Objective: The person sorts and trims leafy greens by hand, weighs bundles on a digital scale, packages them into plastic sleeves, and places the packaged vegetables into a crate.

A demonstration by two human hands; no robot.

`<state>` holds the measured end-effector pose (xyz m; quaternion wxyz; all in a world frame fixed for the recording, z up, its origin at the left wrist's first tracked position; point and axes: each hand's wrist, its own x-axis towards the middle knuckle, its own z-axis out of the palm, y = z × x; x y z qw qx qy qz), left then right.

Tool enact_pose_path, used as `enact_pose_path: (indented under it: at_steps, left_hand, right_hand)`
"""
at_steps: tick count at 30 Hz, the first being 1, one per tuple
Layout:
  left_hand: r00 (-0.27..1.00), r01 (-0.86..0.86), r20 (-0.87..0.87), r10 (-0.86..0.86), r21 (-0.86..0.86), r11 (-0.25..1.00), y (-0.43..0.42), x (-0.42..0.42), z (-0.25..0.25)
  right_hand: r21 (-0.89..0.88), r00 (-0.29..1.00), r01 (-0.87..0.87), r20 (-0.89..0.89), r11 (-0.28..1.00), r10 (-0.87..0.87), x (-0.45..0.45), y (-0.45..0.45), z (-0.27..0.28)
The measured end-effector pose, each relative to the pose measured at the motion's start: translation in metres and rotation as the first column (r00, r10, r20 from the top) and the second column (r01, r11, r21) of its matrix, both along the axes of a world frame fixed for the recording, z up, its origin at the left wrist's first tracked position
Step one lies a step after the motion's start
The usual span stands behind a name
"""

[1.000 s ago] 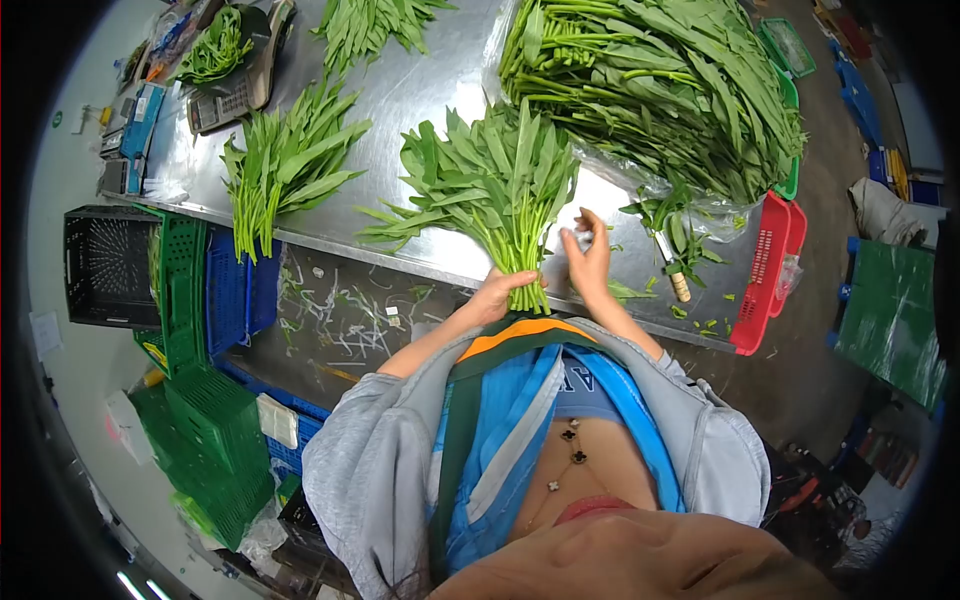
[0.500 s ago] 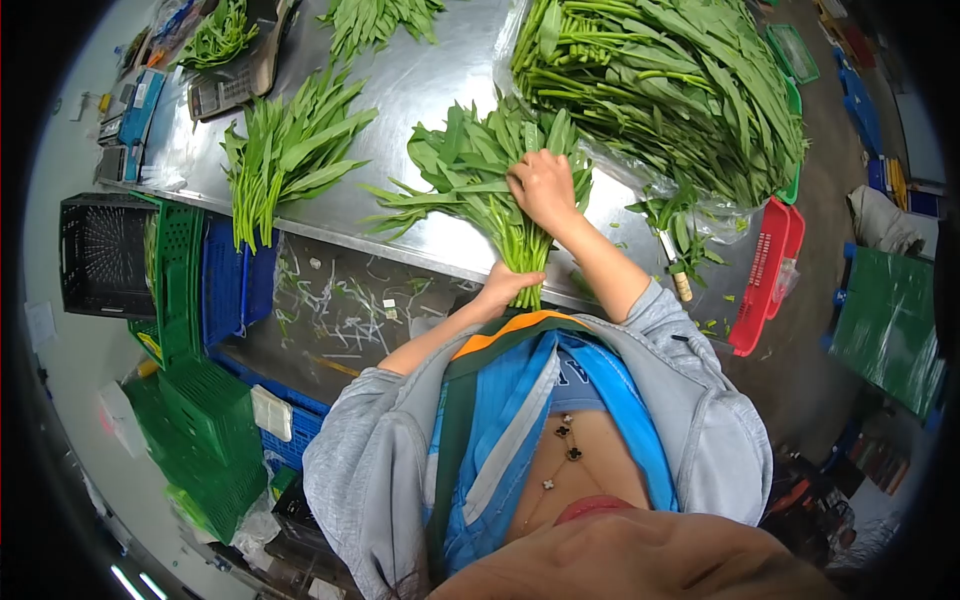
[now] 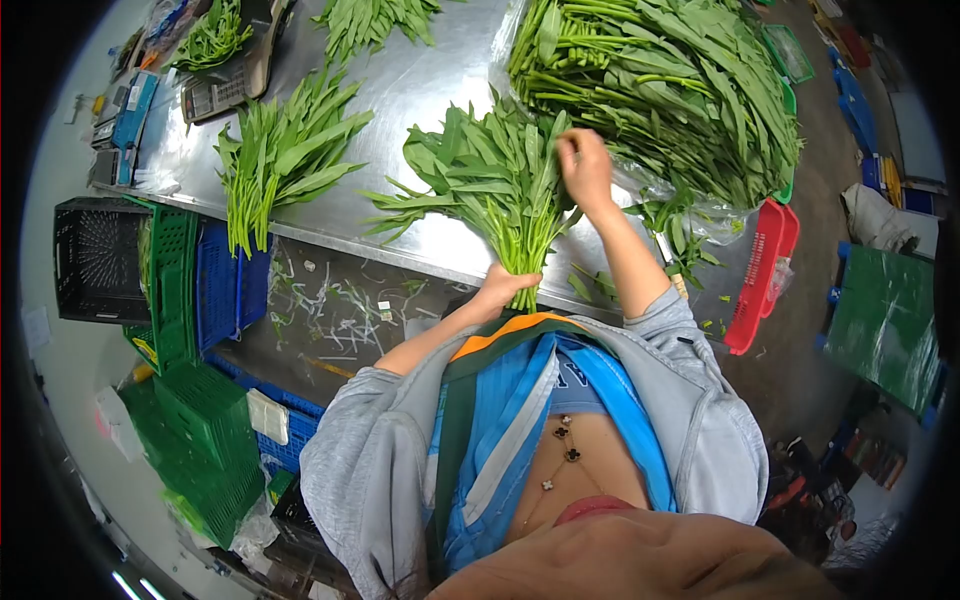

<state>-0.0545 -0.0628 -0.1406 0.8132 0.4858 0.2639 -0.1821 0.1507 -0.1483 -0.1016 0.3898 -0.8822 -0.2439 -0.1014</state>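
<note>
My left hand (image 3: 503, 288) is wrapped around the stem ends of a bunch of water spinach (image 3: 490, 170), its leaves fanned out over the metal table. Beside the bunch's right edge is my right hand (image 3: 587, 172), its fingers curled near the outer leaves; whatever they pinch, if anything, is hidden. Loose leaves (image 3: 595, 283) lie on the table below it. A large heap of water spinach (image 3: 660, 100) fills the back right, on clear plastic. Partly behind my right forearm, a knife (image 3: 677, 280) lies beside some trimmed leaves (image 3: 685, 235).
Another bunch (image 3: 285, 160) lies left on the metal table (image 3: 400, 75), its stems over the front edge. A scale (image 3: 215, 97) holds greens at back left. A red basket (image 3: 765, 275) stands right; green and blue crates (image 3: 200, 270) stand left. Scraps litter the floor.
My right hand has moved off the middle of the bunch to its right edge. My left hand keeps its hold on the stems. Loose leaves now show below my right forearm.
</note>
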Motion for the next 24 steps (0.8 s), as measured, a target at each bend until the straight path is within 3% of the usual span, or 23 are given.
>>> enact_pose_path:
  at_steps: [1,3,8,13,15,16,17,18,19,20,21,22,23,24]
  left_hand:
    - [1.000,0.004,-0.001,-0.004,-0.004,1.000,0.000,0.000,-0.002]
    - [1.000,0.002,0.009,-0.002,0.002,1.000,-0.001,0.001,0.000]
    - [1.000,0.000,0.027,0.000,0.011,1.000,-0.003,0.001,0.002]
    - [0.999,0.002,0.038,-0.003,0.029,1.000,0.000,-0.001,-0.001]
    - [0.998,0.023,0.055,-0.026,0.060,0.998,0.001,-0.002,-0.001]
    - [0.996,0.046,0.069,-0.052,0.092,0.995,0.002,-0.003,-0.001]
    - [0.996,0.044,0.070,-0.051,0.092,0.995,0.001,-0.003,0.000]
    - [0.995,0.015,0.096,-0.025,0.100,0.995,0.001,-0.004,0.002]
    - [0.993,-0.009,0.122,-0.004,0.110,0.994,0.001,-0.004,0.004]
    - [0.992,-0.003,0.124,-0.010,0.110,0.994,0.004,-0.005,0.005]
    - [0.980,0.004,0.194,-0.053,0.243,0.970,0.009,-0.004,0.006]
    - [0.961,0.003,0.255,-0.105,0.370,0.929,0.014,-0.005,0.007]
    - [0.957,0.010,0.265,-0.116,0.373,0.928,0.022,-0.004,0.007]
    - [0.942,-0.001,0.297,-0.159,0.474,0.880,0.032,-0.004,0.008]
  right_hand:
    - [0.064,0.986,-0.146,-0.077,0.987,0.151,-0.007,0.004,-0.001]
    - [-0.085,0.958,-0.265,-0.136,0.961,0.252,-0.024,0.018,0.010]
    - [-0.356,0.951,-0.308,-0.100,0.882,0.292,-0.039,0.032,0.018]
    - [-0.339,0.962,-0.269,-0.047,0.901,0.269,-0.033,0.030,-0.002]
    - [-0.232,0.992,-0.056,0.100,0.971,0.081,-0.023,0.025,-0.016]
    - [-0.071,0.988,0.060,0.149,0.996,-0.049,-0.007,0.019,-0.029]
    - [-0.024,0.985,0.155,0.081,0.988,-0.153,0.003,0.011,-0.020]
    - [0.146,0.971,0.220,0.061,0.965,-0.231,0.015,0.002,-0.013]
    - [0.346,0.958,0.286,-0.137,0.894,-0.253,0.024,-0.011,-0.005]
    - [0.510,0.881,0.417,-0.430,0.753,-0.197,0.033,-0.028,0.001]
    - [0.632,0.741,0.518,-0.668,0.577,0.066,0.040,-0.054,0.000]
    - [0.713,0.712,0.510,-0.664,0.481,0.229,0.036,-0.068,0.006]
    - [0.779,0.679,0.508,-0.625,0.367,0.386,0.028,-0.077,0.015]
    - [0.786,0.689,0.504,-0.616,0.358,0.381,0.015,-0.077,0.029]
